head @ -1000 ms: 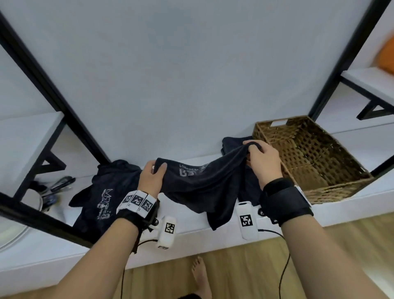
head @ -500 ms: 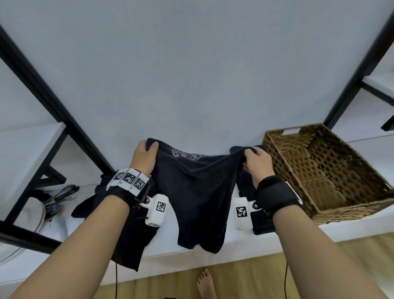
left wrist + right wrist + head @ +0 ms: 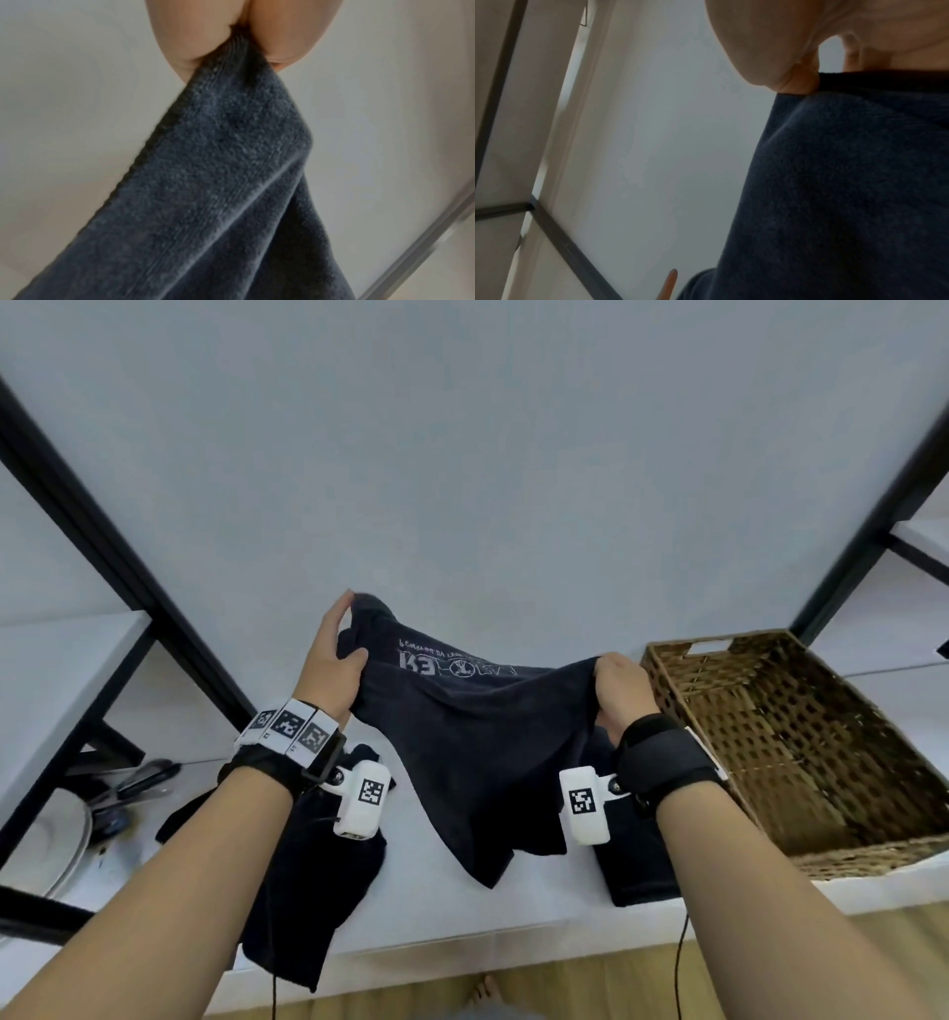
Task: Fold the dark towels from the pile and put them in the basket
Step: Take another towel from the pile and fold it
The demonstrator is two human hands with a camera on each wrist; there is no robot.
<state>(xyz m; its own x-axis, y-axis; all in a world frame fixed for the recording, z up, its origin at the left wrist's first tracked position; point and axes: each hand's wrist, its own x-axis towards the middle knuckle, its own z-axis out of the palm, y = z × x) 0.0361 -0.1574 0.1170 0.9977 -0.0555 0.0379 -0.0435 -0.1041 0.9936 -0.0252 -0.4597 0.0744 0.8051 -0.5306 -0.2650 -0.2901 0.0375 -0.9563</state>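
A dark navy towel [image 3: 477,752] with pale lettering hangs in the air between my two hands, above the white shelf [image 3: 426,911]. My left hand [image 3: 339,654] pinches its upper left corner; the left wrist view shows the towel [image 3: 218,192] squeezed between the fingers [image 3: 280,34]. My right hand [image 3: 619,690] grips the towel's right corner, with the cloth [image 3: 847,182] filling that wrist view below the hand [image 3: 795,40]. A brown wicker basket [image 3: 667,660] stands empty right of my right hand. More dark towels lie on the shelf under my left forearm [image 3: 308,891] and under my right wrist [image 3: 637,865].
Black frame posts slant up at the left [image 3: 102,557] and right [image 3: 862,541] against the pale wall. A white plate [image 3: 61,839] and dark utensils [image 3: 133,788] sit at the far left. Wooden floor and a bare foot [image 3: 485,991] show below the shelf edge.
Both hands have raised the towel off the shelf and drawn it wider; my left hand climbed highest, so the cloth now hangs free with its lettering facing me.
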